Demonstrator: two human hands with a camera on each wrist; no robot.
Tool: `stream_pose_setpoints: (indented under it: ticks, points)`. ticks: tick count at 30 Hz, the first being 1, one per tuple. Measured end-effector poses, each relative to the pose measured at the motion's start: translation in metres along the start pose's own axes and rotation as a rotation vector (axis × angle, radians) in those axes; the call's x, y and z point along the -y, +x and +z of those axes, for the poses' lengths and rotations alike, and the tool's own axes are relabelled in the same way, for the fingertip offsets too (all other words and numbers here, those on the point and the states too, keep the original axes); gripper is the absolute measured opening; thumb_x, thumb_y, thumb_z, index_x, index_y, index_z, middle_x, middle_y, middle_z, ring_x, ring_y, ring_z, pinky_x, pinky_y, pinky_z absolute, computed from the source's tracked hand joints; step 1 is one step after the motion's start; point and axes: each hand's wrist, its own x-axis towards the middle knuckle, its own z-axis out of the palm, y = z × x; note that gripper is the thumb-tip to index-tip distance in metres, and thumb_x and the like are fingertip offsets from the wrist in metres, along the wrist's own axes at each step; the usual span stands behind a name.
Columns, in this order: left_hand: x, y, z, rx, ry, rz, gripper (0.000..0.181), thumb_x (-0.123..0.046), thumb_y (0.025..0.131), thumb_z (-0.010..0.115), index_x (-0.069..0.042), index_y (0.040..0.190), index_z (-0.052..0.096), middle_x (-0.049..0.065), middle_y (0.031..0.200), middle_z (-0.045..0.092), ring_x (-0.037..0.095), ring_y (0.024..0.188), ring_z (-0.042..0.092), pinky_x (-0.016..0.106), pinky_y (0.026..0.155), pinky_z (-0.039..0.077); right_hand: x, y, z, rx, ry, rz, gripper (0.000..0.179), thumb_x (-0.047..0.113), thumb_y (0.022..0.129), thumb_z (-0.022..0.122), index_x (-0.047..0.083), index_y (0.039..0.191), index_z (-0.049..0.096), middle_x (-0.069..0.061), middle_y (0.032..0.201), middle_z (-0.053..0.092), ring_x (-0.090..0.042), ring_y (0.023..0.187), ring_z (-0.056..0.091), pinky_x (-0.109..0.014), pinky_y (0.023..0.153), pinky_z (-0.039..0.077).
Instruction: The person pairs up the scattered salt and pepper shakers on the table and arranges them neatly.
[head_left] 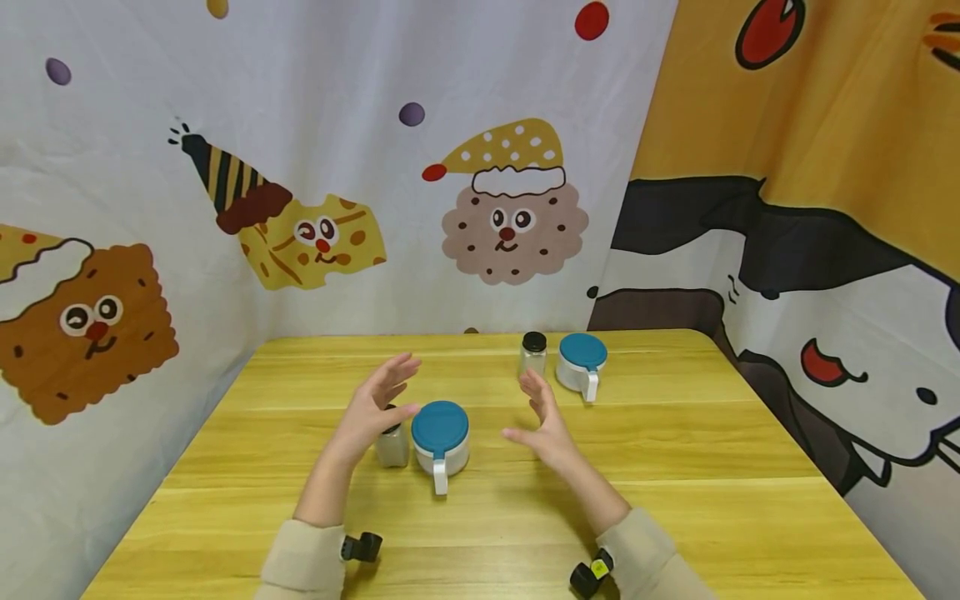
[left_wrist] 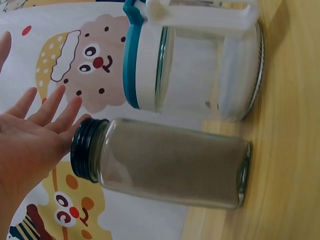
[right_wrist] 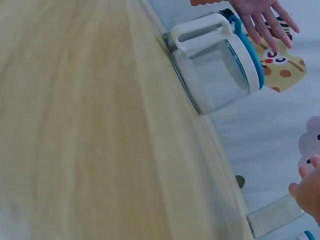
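My left hand (head_left: 369, 421) is raised beside a small glass bottle (head_left: 392, 452) with a black screw cap, its fingers spread and nothing in them. In the left wrist view the bottle (left_wrist: 172, 162) looks filled with something grey-brown, and the fingertips overlap its cap. Just right of it stands a glass jar (head_left: 440, 446) with a blue lid and white handle, lying between my two hands. My right hand (head_left: 551, 433) hovers over the table to the right of that jar, fingers extended, holding nothing. The right wrist view shows the jar (right_wrist: 212, 70) upright on the wood.
Toward the back edge of the wooden table (head_left: 675, 467) stand a second black-capped bottle (head_left: 533, 357) and a second blue-lidded jar (head_left: 580, 371) with its handle facing me. A printed cloth (head_left: 337, 75) hangs behind and along the sides.
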Motion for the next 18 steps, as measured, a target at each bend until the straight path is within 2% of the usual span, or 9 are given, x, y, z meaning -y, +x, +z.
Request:
stream_pose_setpoints:
  ticks: [9, 18]
  points:
    - [-0.006, 0.005, 0.012, -0.006, -0.061, 0.012, 0.071, 0.005, 0.086, 0.067, -0.004, 0.148, 0.032, 0.018, 0.145, 0.040, 0.033, 0.134, 0.035, 0.051, 0.109, 0.025, 0.004, 0.001, -0.013, -0.048, -0.006, -0.011, 0.103, 0.017, 0.076, 0.083, -0.004, 0.149, 0.015, -0.032, 0.147, 0.024, -0.050, 0.135, 0.020, -0.061, 0.109, 0.013]
    - [-0.003, 0.012, 0.025, -0.020, -0.050, 0.039, 0.071, 0.002, 0.086, 0.068, -0.005, 0.147, 0.033, 0.018, 0.144, 0.043, 0.033, 0.133, 0.037, 0.052, 0.108, 0.027, 0.010, 0.003, -0.025, -0.088, -0.045, -0.005, 0.097, 0.000, 0.076, 0.078, -0.004, 0.149, 0.015, -0.030, 0.147, 0.024, -0.047, 0.136, 0.020, -0.058, 0.110, 0.013]
